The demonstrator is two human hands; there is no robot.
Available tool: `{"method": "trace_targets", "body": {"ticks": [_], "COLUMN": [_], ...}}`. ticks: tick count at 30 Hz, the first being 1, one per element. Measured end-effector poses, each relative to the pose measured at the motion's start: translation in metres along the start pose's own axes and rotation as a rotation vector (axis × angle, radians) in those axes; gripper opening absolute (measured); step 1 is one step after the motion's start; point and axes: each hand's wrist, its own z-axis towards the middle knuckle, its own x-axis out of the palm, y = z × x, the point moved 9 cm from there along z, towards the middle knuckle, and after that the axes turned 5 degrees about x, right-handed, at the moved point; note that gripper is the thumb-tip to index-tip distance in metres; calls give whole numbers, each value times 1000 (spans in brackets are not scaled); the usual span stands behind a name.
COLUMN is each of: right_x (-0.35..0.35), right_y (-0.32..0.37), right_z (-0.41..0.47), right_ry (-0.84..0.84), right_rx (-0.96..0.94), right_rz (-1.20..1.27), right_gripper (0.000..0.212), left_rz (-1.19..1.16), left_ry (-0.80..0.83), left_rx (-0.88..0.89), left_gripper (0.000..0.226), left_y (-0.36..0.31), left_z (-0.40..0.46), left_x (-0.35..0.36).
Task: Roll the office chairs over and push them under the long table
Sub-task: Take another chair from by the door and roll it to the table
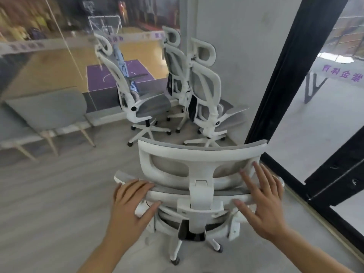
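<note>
Right by the black door frame (283,79) | nearest office chair (199,174) sat backrest toward the person, handy for steering | left hand (134,201) wrapped round its top rail, right hand (262,194) flat and open on it | three more chairs (177,85) parked in the corner | long table not visible

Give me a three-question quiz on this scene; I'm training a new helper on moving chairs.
1. True or false: both hands rest on the near chair.
2. How many other white office chairs stand ahead by the wall?
3. Which hand lies flatter, fingers spread? A) left hand B) right hand

Key: 1 true. 2 three: left one, middle one, right one. 3 B.
</note>
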Motion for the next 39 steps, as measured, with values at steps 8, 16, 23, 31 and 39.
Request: {"method": "trace_targets", "body": {"ticks": [8, 16, 23, 31, 39], "right_x": [51, 120, 194, 270, 333], "right_y": [86, 186, 290, 436, 591], "right_z": [24, 64, 105, 150, 161], "right_ry": [99, 226, 323, 369, 262], "right_rx": [-99, -295, -496, -640, -881], "right_rz": [153, 285, 393, 496, 640], "right_gripper": [81, 82, 83, 93, 94], "left_rz": [63, 233, 444, 649, 728], "left_ry": [-265, -318, -456, -539, -618], "left_rx": [-163, -476, -617, -891, -934], "left_gripper": [41, 66, 64, 71, 74], "left_y": [29, 92, 134, 209, 290], "left_z": [-78, -112, -151, -196, -235], "left_x": [-105, -161, -219, -284, -374]}}
